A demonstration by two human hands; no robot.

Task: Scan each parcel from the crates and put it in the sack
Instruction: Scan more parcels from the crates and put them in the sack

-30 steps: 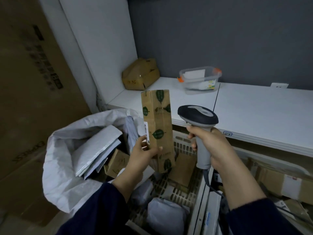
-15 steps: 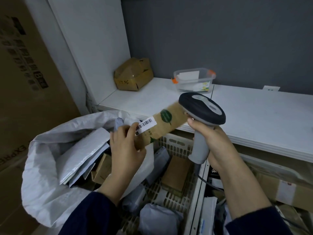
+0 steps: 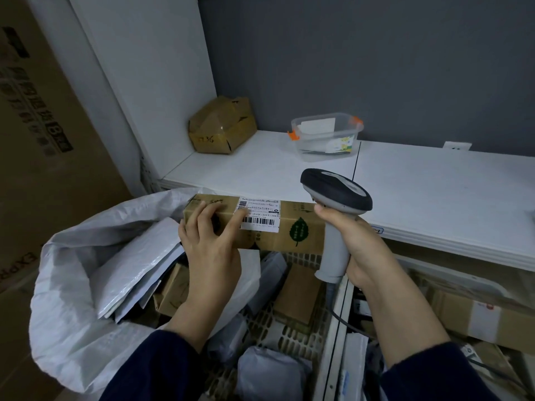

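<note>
Turned from upright a second ago to lying level, the long leaf-printed parcel [image 3: 292,227] now shows its barcode label [image 3: 259,213] to the camera. It is held in the air above the far edge of the white crate [image 3: 292,337], with its left end over the mouth of the sack [image 3: 86,256]. The left hand [image 3: 211,244] grips that left end, fingers curled over the top edge and the index fingertip touching the label's near corner. The right hand [image 3: 359,244] is wrapped round the handle of the scanner [image 3: 335,192], whose dark head has come in close and sits just beside the parcel's right end.

With the label exposed, the scanning step looks to be in hand, not finished. No beam is visible on the barcode, so it cannot be told whether the read has registered. The index finger lies close to the bars and may need to slide clear.

The sack already holds grey mailers and small cartons. More wrapped parcels remain in the crate, and another crate [image 3: 451,302] to the right also holds boxes, so much of the job appears left.
</note>
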